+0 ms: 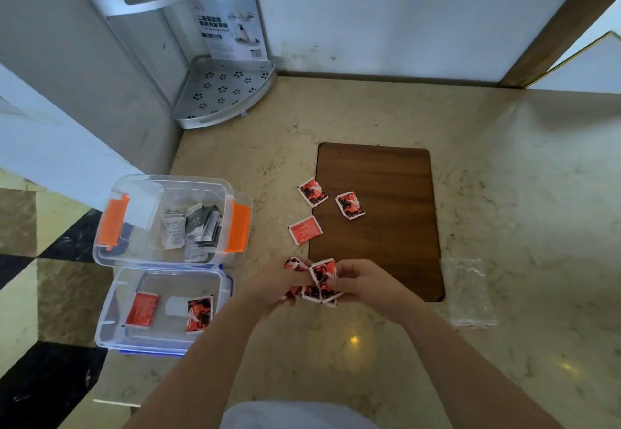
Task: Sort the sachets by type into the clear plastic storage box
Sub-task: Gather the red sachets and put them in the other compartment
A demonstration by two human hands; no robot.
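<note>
I am gathering red sachets: my left hand point(279, 285) and right hand point(358, 282) are both closed on one bunch point(319, 282) held above the table point(504, 193) at the near edge of the brown mat point(386, 193). Three more red ones point(349, 204) lie loose just beyond. The near box point(111, 327) on my left already holds two red (the far box point(158, 186) has the grey-green kind). Next, I judge, this bunch goes left into the near box.
</note>
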